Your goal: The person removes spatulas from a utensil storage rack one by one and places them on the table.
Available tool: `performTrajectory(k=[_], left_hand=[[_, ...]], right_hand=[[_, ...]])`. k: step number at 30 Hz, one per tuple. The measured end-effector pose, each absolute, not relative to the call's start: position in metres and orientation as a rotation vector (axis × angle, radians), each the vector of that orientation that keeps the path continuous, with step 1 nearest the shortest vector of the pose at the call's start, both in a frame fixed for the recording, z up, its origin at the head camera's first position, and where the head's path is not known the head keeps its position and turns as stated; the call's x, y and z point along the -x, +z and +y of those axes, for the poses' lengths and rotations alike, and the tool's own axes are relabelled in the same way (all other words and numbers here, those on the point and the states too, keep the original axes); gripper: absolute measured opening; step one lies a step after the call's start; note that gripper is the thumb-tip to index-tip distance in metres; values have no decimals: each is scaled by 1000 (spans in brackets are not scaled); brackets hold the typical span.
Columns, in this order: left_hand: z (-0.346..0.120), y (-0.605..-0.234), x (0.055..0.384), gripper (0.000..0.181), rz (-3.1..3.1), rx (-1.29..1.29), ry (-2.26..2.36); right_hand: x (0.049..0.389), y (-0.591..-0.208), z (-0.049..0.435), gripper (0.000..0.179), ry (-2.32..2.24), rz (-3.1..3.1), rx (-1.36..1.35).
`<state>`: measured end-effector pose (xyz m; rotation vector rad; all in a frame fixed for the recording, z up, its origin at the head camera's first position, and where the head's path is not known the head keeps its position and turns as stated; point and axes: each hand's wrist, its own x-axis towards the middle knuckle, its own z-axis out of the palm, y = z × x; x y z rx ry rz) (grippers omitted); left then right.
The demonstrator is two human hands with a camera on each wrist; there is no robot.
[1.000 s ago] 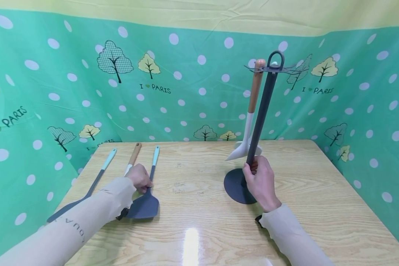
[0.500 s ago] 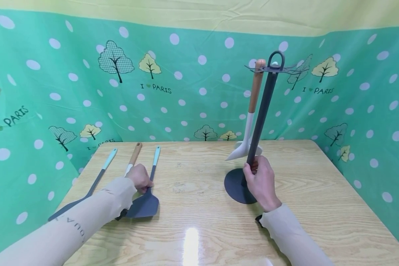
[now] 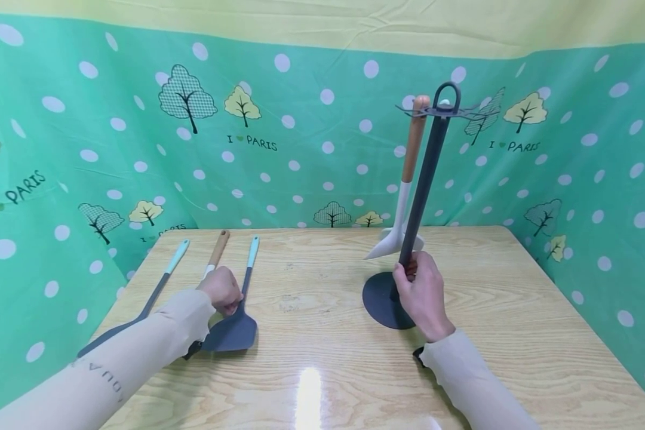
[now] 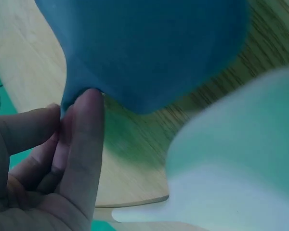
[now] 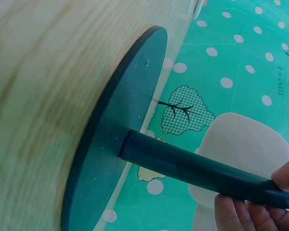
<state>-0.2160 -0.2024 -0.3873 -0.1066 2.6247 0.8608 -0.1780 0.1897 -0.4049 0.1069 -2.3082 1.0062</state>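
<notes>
"Pinching the narrow neck of the dark spatula [image 3: 232, 333], is that what the left hand [image 3: 221, 291] is up to?"

"Yes, the left wrist view shows thumb and fingers meeting on it. The spatula sits on the counter's [image 3: 312, 286] nine o'clock side, its mint handle pointing to twelve, blade to six. Whether the blade touches the wood, I can't tell."

"And its neighbours?"

"Just beside it, at ten o'clock, a wooden-handled utensil [image 3: 218, 249], partly hidden by the left hand and sleeve. Farther out, at nine, a second mint-handled spatula [image 3: 156, 294] with a long dark neck."

"What about the right hand [image 3: 421, 297]?"

"Its fingers are wrapped round the post of a black stand [image 3: 424, 186], low down, above the round base [image 3: 381, 304]. That's well apart from the pinched spatula, towards three o'clock."

"Anything on the stand?"

"A white utensil [image 3: 412, 149] hangs by its wooden grip on the post's ten o'clock side, head down. Another pale head [image 3: 419, 243] shows partly behind the post."

"And at the back?"

"Past the counter's twelve o'clock edge, a green dotted cloth [image 3: 301, 149] printed with trees."
</notes>
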Motion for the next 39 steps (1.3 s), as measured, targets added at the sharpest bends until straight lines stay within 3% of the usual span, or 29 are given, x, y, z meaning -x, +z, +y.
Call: performTrajectory(k=[10,23,39], left_hand=[[-200,-380,208,26,2696,11,768],[-186,-364,200,13,2711,-75,931],[-174,-358,184,11,2665,-96,1097]], right_hand=[[177,-404,190,15,1009,-2313,-107],[177,-404,190,15,1004,-2316,-99],[178,-404,189,14,1001,-2301,-93]])
